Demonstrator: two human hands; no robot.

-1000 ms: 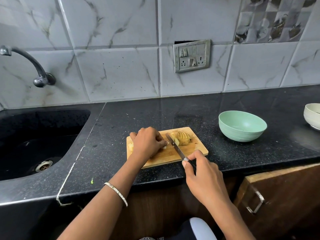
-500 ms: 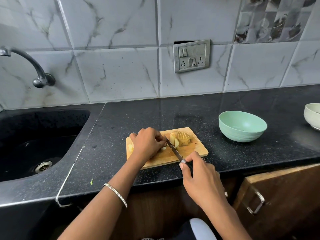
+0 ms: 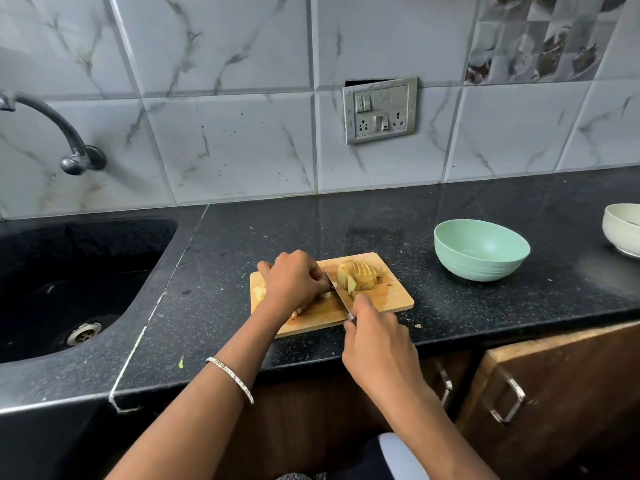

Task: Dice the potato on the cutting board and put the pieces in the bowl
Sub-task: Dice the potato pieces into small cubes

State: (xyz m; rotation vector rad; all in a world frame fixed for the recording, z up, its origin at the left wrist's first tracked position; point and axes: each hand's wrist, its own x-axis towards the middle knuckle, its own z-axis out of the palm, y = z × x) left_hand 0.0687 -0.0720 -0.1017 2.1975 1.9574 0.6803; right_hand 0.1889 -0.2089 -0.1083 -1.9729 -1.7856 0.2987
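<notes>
Head view: two bowls on the black counter (image 3: pixel 242 244). One is a round mint-green bowl (image 3: pixel 481 251), its inside bare; the other is a white bowl (image 3: pixel 621 230), contents unclear. One wooden cutting board (image 3: pixel 391 299) bears one sliced potato half (image 3: pixel 358 278). The left hand (image 3: pixel 294 282) curls over pale potato pieces (image 3: pixel 259 292), and the right hand (image 3: pixel 377 344) grips one steel knife (image 3: pixel 341 296).

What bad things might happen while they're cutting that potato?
1. The left hand curls over a potato piece right beside the knife that the right hand grips. A slip might nick those fingers.
2. The sliced potato leans loosely on the board. A bump from the blade might scatter slices onto the counter.
3. The bowl stands apart from the board, so pieces may drop on the way.
</notes>
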